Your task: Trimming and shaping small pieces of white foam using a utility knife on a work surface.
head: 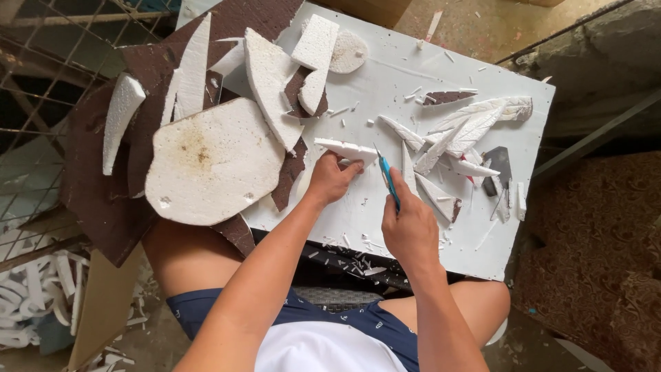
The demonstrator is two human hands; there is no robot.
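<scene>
Foam carving on a white rectangular board [413, 76] laid across the person's lap. The left hand [332, 180] pinches a thin, flat white foam sliver [346, 149] near the middle of the board; the right hand [411, 231] is closed around a slim blue craft knife [390, 180], tip up toward the sliver's right end. The blade stands just beside the left fingertips [354, 167], so a slip could likely nick them. The sliver looks brittle and may snap under a hard press. A large rounded white foam slab [210, 162] and brown backed offcuts [96, 186] overhang the board's left edge and could slide off if jolted.
</scene>
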